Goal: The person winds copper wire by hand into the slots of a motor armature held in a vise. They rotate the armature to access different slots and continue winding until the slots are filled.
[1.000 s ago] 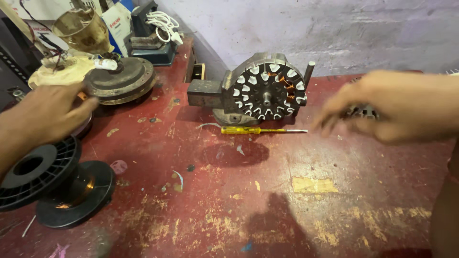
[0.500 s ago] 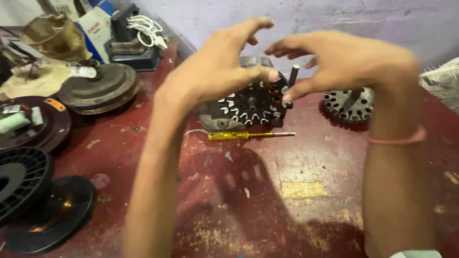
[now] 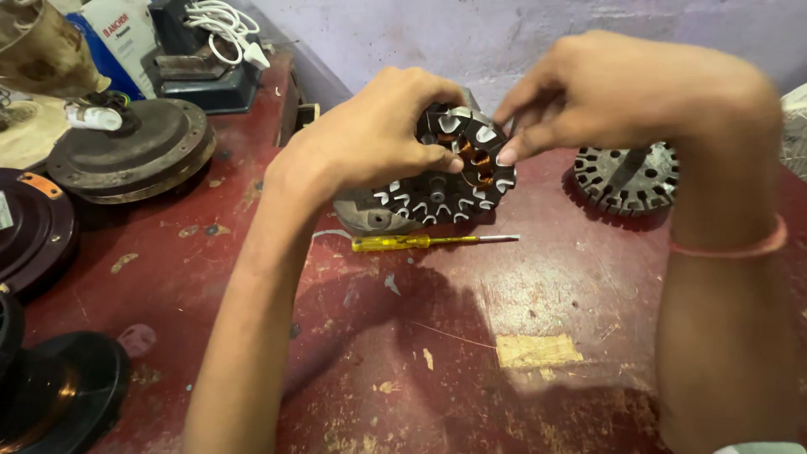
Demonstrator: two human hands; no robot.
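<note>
At centre frame, a left hand (image 3: 378,134) curls over a wound motor stator (image 3: 454,181) clamped in a vise (image 3: 370,217), gripping its rim. The right hand (image 3: 622,92) pinches at its upper edge, wrist arched, above a yellow screwdriver (image 3: 420,242) on the red bench (image 3: 521,319).

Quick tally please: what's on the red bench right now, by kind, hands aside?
Stator cores: 2, wound stator and bare stator
Screwdrivers: 1, yellow screwdriver
Round motor covers: 3, grey cover, dark cover, black cover
White cable coils: 1, cable
Total: 7

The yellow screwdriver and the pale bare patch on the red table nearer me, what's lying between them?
In the head view, nothing whole lies between the yellow screwdriver and the pale patch: only scuffed red table with small flecks.
</note>
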